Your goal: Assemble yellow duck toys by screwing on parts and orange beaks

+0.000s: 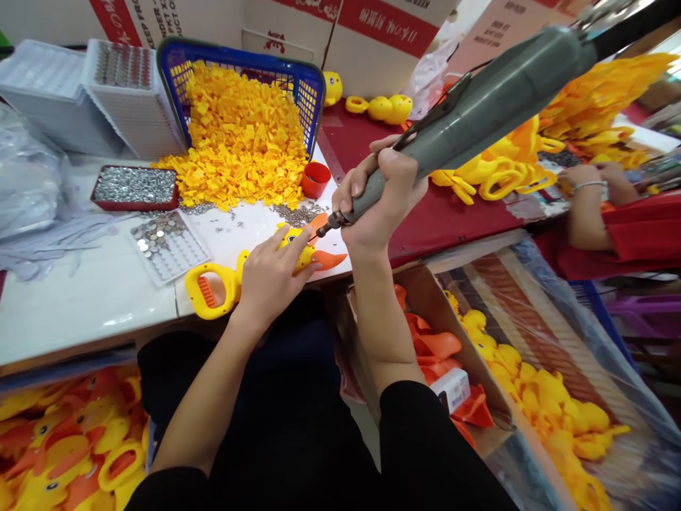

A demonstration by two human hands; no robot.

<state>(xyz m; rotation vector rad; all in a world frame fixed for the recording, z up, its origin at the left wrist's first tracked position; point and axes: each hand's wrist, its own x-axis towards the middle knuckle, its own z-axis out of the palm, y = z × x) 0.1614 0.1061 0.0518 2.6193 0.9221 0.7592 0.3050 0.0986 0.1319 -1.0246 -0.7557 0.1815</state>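
Note:
A yellow plastic duck toy point(230, 284) with a loop handle and an orange beak point(328, 261) lies on the white tabletop. My left hand point(274, 273) presses down on its head end, fingers curled over it against the table. Wrapped round a grey electric screwdriver point(479, 106) is my right hand point(384, 186). The tool slants down to the left, and its bit comes down at the toy's head beside my left fingertips. Whether the bit sits on a screw is too small to tell. Loose screws point(301, 214) lie just behind the toy.
Behind stands a blue basket point(313, 99) spilling small yellow parts point(239, 142). Nearby are a red cup point(316, 180), a tray of metal discs point(135, 186) and a white dimpled tray point(178, 259). Boxes of duck parts point(69, 447) flank my lap. A co-worker's hands point(596, 177) are at right.

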